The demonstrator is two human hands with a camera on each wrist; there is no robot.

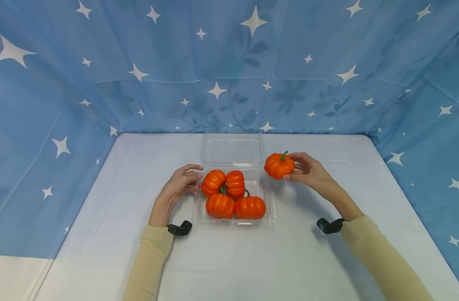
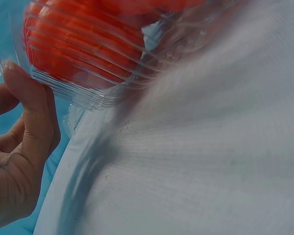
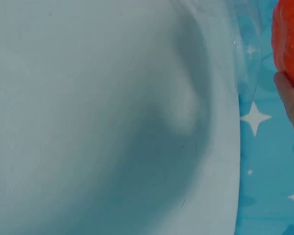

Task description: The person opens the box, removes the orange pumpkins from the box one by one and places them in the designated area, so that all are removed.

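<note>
My right hand (image 1: 308,170) holds a small orange pumpkin (image 1: 279,166) with a green stem, raised beside the right back corner of a clear plastic clamshell box (image 1: 270,209). In the right wrist view, one finger (image 3: 290,100) presses on the pumpkin's side. Several more orange pumpkins (image 1: 250,207) sit together in the box's base, two at the back and two in front. My left hand (image 1: 180,184) is at the box's left side, its fingers loosely bent. A fingertip (image 2: 12,73) meets the ribbed plastic wall in the left wrist view.
The box's transparent lid (image 1: 233,151) lies folded back toward the table's far edge. A white cloth covers the table (image 1: 229,263). Blue curtain (image 1: 229,54) with white stars hangs behind and at both sides. A black camera is strapped on each wrist.
</note>
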